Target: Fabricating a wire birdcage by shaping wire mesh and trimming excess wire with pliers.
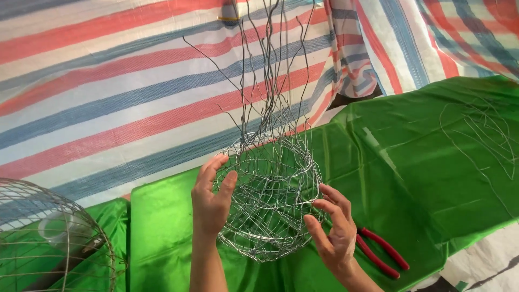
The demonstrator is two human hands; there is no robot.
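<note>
Two bare hands on one half-made wire basket (270, 200), held just above the shiny green cloth (421, 162). The left hand (212, 200) grips its side, fingers curled round the thin silvery mesh; the right hand (334, 230) has its fingertips hooked into the opposite side. Long loose wire ends (265, 70) sprout upward, too tangled to count. One pair of red-handled pliers (384, 253) lies beside the right wrist, jaws hidden. A second round wire cage (48, 238) is cut off lower left. Striped tarp (108, 97) behind.
</note>
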